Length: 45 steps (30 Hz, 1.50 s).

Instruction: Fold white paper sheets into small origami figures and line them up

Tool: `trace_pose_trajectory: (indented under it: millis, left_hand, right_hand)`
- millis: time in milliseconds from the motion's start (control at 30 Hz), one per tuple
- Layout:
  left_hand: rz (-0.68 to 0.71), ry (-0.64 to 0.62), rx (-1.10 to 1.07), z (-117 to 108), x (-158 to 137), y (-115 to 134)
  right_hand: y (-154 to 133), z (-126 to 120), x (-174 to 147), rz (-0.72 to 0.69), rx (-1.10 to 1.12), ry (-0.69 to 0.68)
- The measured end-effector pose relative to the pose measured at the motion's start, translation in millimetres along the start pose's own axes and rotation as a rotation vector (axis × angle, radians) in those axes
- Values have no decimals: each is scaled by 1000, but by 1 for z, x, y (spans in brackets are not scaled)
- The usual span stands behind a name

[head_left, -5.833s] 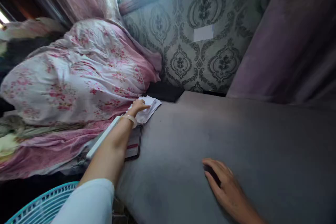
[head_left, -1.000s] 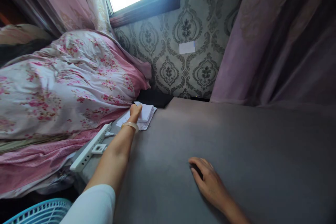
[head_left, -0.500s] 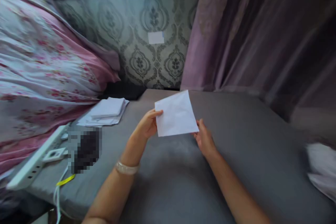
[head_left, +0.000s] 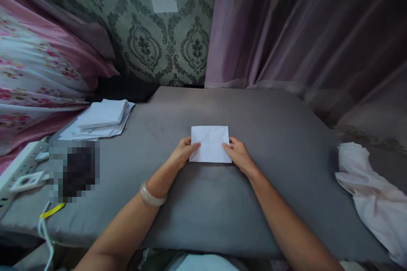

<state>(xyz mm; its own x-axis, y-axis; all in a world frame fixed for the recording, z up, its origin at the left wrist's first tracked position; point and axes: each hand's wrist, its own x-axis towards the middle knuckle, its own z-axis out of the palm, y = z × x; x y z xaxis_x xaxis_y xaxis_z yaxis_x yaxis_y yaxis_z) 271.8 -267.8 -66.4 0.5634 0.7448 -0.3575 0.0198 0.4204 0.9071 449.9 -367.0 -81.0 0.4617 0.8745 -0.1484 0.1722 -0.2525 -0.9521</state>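
Observation:
A white sheet of paper (head_left: 210, 146) with faint crease lines is held out over the middle of the grey-covered surface (head_left: 251, 127). My left hand (head_left: 185, 151) pinches its left edge, thumb on top and fingers underneath. At the opposite edge, my right hand (head_left: 238, 153) grips the paper the same way. A pale bangle sits on my left wrist. Whether the paper touches the surface below, I cannot tell.
To the left lies a stack of white paper (head_left: 103, 114) beside a dark flat object (head_left: 127, 89). A power strip (head_left: 23, 161) with cables and a blurred-out dark item are nearer. White cloth (head_left: 365, 190) lies at the right edge; curtains hang on both sides.
The paper was tilted, with my right hand at its lower right corner; now it is level and both thumbs press its sides. My view has tipped downward and shifted right.

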Motion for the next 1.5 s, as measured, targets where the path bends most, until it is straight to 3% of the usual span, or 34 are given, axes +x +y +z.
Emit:
trace_pose_trajectory:
  millis: [100,167,233,300,533,600,667,700,733,833,900,1067,1200,1267,1367,1500]
  left_hand:
    - [9,76,96,-2,3,-4]
    - [6,128,139,-2,5,-5]
    - [-29,167,138,-2,5,-3]
    - [-93,179,118,-1,4,1]
    - [-175,173,151,0,1,10]
    - [-96,235,268,-5,-2,13]
    - [94,277,486,-13,-9,19]
    - [200,234,591,-18,-14,23]
    - [271,93,666,-23,-20,28]
    - [232,-359,771,-33,-35,41]
    - [219,-388,885,-35,-39,45]
    - [293,-251,936,-26,-24,29]
    - [325,115,910,-17,-4,10]
    - [358,233,978,-15,2,2]
    - [385,319,1097,-15,7,-5]
    - [425,340,1179,-18,9,-11]
  right_hand:
    - [0,-12,-3,-87,-156,99]
    - [-2,-23,-12,-246,-353,183]
    - [-7,-33,-23,-431,-536,-21]
    - [-11,-37,-31,-480,-601,-173]
    - [-3,-23,-22,-559,-617,-159]
    - [0,-22,-19,-595,-643,-134]
    - [1,-25,-19,-607,-661,-113]
    - [0,-26,-20,-595,-666,-108]
    - [-1,-28,-22,-574,-668,-106]
    - [-5,-30,-26,-483,-641,-97]
    - [-6,-29,-25,-403,-614,-65]
    - [-4,-21,-17,-260,-508,32]
    - [0,-13,-10,-230,-469,134]
    - [2,-10,-7,-219,-485,188]
    - [4,-7,-6,-226,-526,221]
    - [3,-4,-8,-226,-621,264]
